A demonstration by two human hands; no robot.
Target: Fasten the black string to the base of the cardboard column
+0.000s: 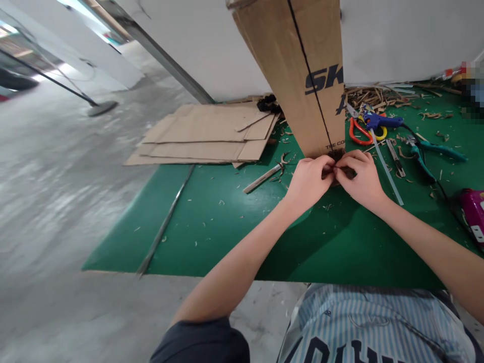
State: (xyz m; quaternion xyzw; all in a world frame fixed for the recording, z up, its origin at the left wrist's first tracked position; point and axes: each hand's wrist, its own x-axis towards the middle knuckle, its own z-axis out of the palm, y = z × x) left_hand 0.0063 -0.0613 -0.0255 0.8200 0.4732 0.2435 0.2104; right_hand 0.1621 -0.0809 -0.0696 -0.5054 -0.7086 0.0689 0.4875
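A tall cardboard box (287,65) with dark printed lettering stands upright on the green tabletop (227,227). Down its front runs a thin black cord (310,70), which ends at my fingers near the base. My left hand (312,179) is closed in a pinch there, thumb and fingertips together on the cord. Opposite it, my right hand (359,176) pinches at the same spot, its fingertips meeting the left ones. Something small and dark shows between the fingers; its exact shape is hidden.
Flat cardboard sheets (204,128) lie at left. Right of the box are orange-handled scissors (359,133), a blue glue gun (383,121), a glue stick (387,169), a utility knife (396,158), teal pliers (423,151) and a magenta power strip (472,212). Cardboard scraps (374,96) are piled behind.
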